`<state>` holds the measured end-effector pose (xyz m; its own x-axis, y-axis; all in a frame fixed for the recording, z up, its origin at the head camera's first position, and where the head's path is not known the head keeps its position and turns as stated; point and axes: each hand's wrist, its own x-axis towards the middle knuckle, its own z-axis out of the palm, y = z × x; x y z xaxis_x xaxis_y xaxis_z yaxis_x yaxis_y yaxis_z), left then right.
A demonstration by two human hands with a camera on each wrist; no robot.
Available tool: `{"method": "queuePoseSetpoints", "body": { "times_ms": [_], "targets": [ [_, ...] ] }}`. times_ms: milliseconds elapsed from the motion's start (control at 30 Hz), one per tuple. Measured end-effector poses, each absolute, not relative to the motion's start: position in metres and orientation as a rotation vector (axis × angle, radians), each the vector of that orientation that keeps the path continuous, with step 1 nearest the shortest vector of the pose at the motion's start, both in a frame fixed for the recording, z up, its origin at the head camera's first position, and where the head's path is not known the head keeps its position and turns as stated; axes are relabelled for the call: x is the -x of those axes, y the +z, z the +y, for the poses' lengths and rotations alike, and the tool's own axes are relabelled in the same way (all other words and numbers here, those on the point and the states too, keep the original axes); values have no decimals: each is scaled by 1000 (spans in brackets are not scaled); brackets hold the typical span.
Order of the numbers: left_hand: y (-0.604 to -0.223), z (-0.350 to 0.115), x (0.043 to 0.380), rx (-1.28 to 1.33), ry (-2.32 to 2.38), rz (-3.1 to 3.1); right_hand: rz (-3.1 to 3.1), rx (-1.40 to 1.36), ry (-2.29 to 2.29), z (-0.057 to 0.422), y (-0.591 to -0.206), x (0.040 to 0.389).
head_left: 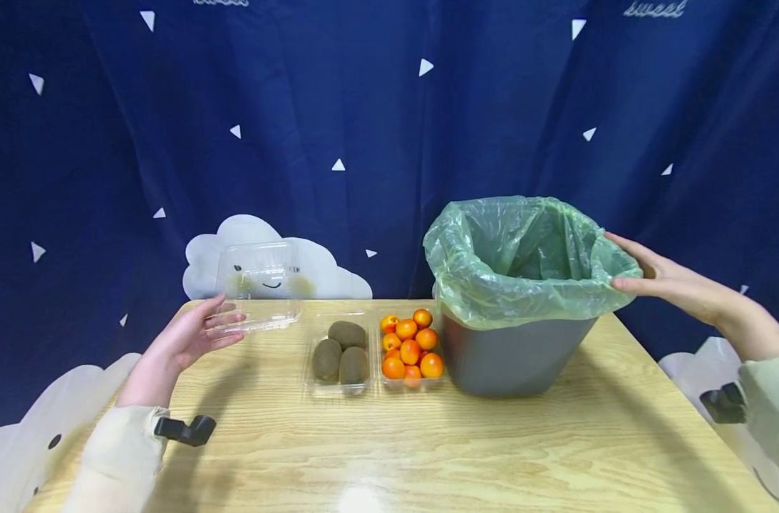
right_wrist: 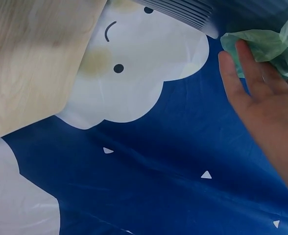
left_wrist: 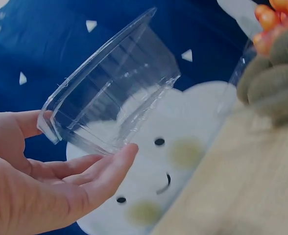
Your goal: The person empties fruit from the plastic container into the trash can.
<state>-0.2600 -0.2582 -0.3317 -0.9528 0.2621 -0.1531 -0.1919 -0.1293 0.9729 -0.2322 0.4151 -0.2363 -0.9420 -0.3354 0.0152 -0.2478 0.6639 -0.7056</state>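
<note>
A clear plastic container (head_left: 261, 281) is tilted up above the table's back left, empty. My left hand (left_wrist: 60, 176) holds it by one end, with the thumb on one side and fingers around the other. In the head view the left hand (head_left: 197, 331) is left of it. At the right stands a grey trash bin (head_left: 511, 356) lined with a green plastic bag (head_left: 524, 299). Against the bag's right side rests my right hand (head_left: 684, 285), thumb and fingers spread. In the right wrist view its fairly straight fingers (right_wrist: 254, 73) touch the bag; some fingertips are hidden.
Between the left hand and the bin, a clear container (head_left: 312, 388) holds three kiwis (head_left: 347, 356). Beside it another clear container (head_left: 392, 385) holds several small orange fruits (head_left: 410, 349), close to the bin. All stand on a wooden table (head_left: 427, 449) before a blue curtain (head_left: 299, 107).
</note>
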Motion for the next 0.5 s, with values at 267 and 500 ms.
{"method": "queuePoseSetpoints", "body": {
  "times_ms": [267,500],
  "targets": [
    [-362,-279,261,52,2020,1909,2770,471,-1099,415,-233,233],
    [-385,-287,257,127,1888,1976,2760,471,-1106,414,-233,232]
  ]
}}
